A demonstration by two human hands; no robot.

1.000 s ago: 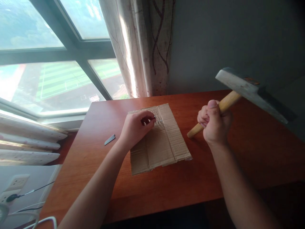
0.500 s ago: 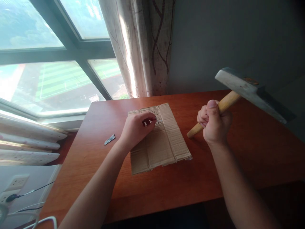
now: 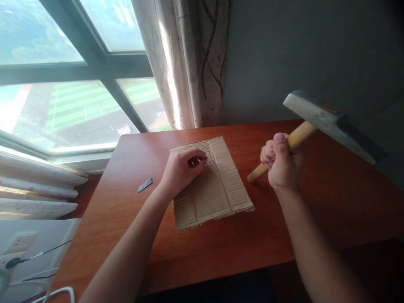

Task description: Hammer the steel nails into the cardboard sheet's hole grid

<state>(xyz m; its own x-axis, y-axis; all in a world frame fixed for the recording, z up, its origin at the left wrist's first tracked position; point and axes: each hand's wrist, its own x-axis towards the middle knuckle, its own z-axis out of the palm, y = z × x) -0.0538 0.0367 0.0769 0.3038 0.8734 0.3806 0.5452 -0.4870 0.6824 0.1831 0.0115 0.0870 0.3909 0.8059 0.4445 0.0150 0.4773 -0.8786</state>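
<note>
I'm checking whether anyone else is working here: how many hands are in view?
2. The left hand rests on the cardboard, pinched shut near its far end. The right hand holds the hammer above the table. No others show.

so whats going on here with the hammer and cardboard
A person is at a wooden table. Their left hand rests on a cardboard sheet, fingertips pinched at a dotted patch. Their right hand grips a wooden-handled hammer, raised off the table to the right. A few loose nails lie left of the cardboard.
</note>
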